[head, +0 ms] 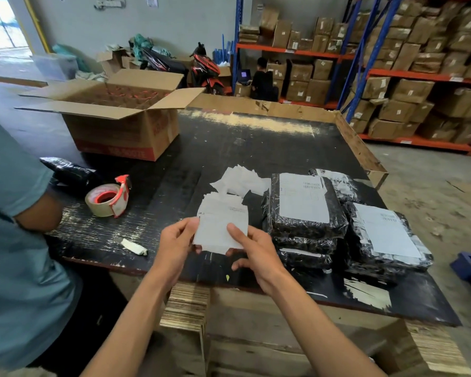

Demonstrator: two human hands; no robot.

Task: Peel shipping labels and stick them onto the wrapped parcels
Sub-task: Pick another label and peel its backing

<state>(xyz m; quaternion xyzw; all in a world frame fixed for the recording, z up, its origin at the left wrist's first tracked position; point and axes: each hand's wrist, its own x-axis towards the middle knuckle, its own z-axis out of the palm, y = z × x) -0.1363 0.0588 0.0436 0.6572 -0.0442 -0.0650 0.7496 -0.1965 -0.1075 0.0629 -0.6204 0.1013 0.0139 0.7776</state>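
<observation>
Two bare hands meet just above the near edge of a black table (229, 148). The left hand (176, 242) and the right hand (252, 250) together hold one white shipping label (219, 227), tilted slightly. The left thumb and fingers pinch the label's lower left edge. The right thumb lies flat on the label's face while the other right fingers curl beneath it. Both hands are closed around the sheet.

At twelve o'clock from the hands, a loose pile of white papers (239, 180) lies on the table, just behind the held label. At two o'clock stands a stack of parcels (305, 210) wrapped in black plastic; the top one already carries a white label. At three o'clock a second stack (386, 235) sits just beside the first, its top parcel also labelled. Another wrapped parcel (337, 183) lies behind these, partly hidden.

At nine o'clock a small crumpled white scrap (133, 246) lies on the table. At ten o'clock rests a roll of clear packing tape in a red dispenser (109, 198). Further off at eleven o'clock is an open cardboard box (120, 115) with its flaps spread.

At the far left, a second person's arm in a teal sleeve (14, 180) leans in beside the table. Beyond the table, warehouse shelving (392, 74) holds many brown parcels.
</observation>
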